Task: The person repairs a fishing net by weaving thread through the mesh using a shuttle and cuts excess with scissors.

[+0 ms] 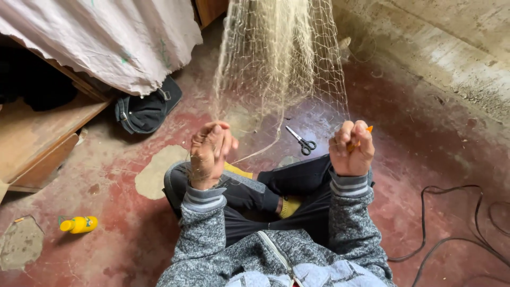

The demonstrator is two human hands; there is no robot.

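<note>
Looks like a rough home workroom or shed used for net mending, not a fitted shop. Worn red-painted cement floor (425, 159) with bare patches, raw concrete wall (451, 48), low wooden bench (37, 138) under a draped cloth (106, 37). Pale fishing net (279, 58) hung from above, scissors (300, 140) on the floor, loose black cable (451, 223), yellow bottle (79, 224), dark bag (146, 109) by the bench.

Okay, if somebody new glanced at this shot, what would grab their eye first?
Probably the pale fishing net hanging top centre, gathered in the left hand. The right hand beside it grips a small orange tool, and scissors lie on the red floor between the hands.
</note>
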